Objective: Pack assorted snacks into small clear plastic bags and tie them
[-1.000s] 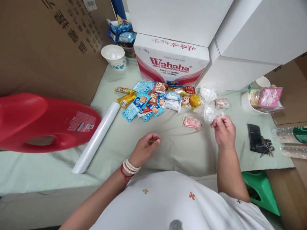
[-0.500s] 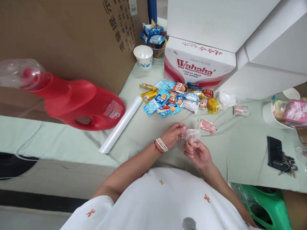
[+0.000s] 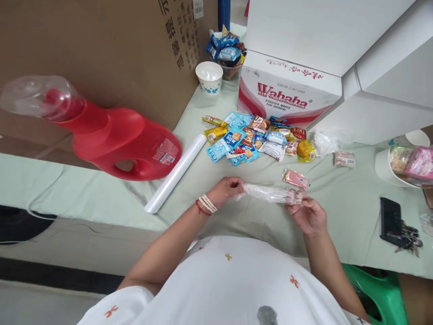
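Red jug: hard, glossy plastic (image 3: 125,140), lying on its side, with a looped handle and a clear covering over its neck.
White roll: a smooth, slim cylinder (image 3: 176,174), slanting beside the jug's base.
Left hand: thumb and fingertips pinch the near end of the film; beads ring the wrist (image 3: 223,192).
Snack packets: crinkled, shiny wrappers in a loose heap (image 3: 245,142), beyond the hands.
Clear film: thin, pleated plastic (image 3: 269,192), stretched between both hands; its long axis runs left to right, dipping slightly rightward, with each hand at its own end, so neither is nearer.
Pink packet: a flat oblong in clear wrapping (image 3: 296,178), just beyond the film, nearer the right hand.
Right hand: fingers bunched, pinching the film's gathered right end (image 3: 309,214).
Phone: a flat, dark slab (image 3: 390,216), well right of the hands, keys (image 3: 410,239) against it.
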Demonstrator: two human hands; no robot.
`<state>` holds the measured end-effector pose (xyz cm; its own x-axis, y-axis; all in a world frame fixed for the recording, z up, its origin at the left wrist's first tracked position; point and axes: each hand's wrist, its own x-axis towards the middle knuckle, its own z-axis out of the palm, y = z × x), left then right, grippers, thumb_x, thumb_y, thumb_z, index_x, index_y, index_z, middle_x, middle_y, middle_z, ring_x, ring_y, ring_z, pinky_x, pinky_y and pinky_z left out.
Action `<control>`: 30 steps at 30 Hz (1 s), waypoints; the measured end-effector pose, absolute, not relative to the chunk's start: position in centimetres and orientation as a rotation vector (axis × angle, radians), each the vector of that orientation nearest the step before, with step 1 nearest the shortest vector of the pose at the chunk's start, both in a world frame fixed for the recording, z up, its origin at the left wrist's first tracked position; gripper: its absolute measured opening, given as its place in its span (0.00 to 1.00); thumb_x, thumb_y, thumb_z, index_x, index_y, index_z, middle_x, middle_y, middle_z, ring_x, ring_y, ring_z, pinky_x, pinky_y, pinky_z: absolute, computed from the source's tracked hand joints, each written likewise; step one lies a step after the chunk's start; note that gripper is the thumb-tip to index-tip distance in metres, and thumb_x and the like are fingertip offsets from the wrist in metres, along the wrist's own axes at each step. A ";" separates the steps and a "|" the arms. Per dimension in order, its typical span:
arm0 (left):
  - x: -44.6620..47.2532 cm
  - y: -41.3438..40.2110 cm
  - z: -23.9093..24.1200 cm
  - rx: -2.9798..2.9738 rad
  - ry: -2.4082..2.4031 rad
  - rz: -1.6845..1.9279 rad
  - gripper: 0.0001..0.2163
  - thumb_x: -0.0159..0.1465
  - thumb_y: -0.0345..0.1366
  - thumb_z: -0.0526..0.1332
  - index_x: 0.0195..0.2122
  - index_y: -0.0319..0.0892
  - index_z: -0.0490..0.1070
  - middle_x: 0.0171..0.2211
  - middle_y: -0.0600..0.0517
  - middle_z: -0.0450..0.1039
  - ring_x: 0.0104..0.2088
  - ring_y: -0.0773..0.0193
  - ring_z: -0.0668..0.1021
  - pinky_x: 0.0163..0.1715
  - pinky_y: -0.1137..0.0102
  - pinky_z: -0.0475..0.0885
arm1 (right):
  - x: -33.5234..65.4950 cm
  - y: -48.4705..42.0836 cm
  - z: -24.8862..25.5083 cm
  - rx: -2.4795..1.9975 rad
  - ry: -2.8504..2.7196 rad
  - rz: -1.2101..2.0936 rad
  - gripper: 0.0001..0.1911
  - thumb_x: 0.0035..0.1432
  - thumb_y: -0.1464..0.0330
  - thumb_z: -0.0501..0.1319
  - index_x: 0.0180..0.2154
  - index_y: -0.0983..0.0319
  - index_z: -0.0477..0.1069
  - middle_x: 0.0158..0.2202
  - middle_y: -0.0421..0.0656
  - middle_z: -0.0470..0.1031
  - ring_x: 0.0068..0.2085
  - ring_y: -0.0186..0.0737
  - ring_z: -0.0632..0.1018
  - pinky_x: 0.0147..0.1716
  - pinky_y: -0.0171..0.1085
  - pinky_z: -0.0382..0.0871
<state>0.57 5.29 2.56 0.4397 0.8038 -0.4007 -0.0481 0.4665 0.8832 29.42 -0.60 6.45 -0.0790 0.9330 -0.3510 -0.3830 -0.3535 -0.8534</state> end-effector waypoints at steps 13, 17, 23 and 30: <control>-4.1 3.7 6.5 1.772 1.187 0.590 0.18 0.69 0.50 0.59 0.34 0.40 0.78 0.33 0.48 0.76 0.37 0.60 0.76 0.42 0.66 0.72 | 28.5 3.9 9.9 -1.397 -0.909 1.495 0.18 0.53 0.57 0.73 0.31 0.59 0.67 0.23 0.35 0.70 0.15 0.24 0.60 0.10 0.26 0.47; 2.3 3.7 8.1 1.806 1.004 0.725 0.17 0.65 0.50 0.65 0.47 0.43 0.79 0.42 0.46 0.80 0.43 0.57 0.80 0.49 0.64 0.73 | 25.6 3.9 11.2 -1.397 -0.960 1.528 0.23 0.51 0.52 0.73 0.32 0.59 0.66 0.24 0.36 0.73 0.17 0.29 0.69 0.12 0.27 0.60; 8.9 3.0 5.7 1.551 1.061 0.702 0.11 0.65 0.39 0.64 0.45 0.41 0.81 0.46 0.44 0.83 0.45 0.52 0.83 0.51 0.60 0.75 | 24.8 2.8 12.5 -1.485 -1.233 1.265 0.18 0.61 0.51 0.66 0.37 0.59 0.71 0.30 0.41 0.79 0.23 0.33 0.75 0.21 0.32 0.74; 8.9 3.1 3.8 1.050 0.853 0.933 0.20 0.61 0.47 0.69 0.49 0.40 0.75 0.51 0.42 0.78 0.52 0.54 0.79 0.53 0.59 0.74 | 24.0 2.5 12.4 -1.293 -0.825 1.432 0.19 0.55 0.54 0.72 0.33 0.59 0.67 0.32 0.40 0.80 0.20 0.28 0.72 0.15 0.27 0.66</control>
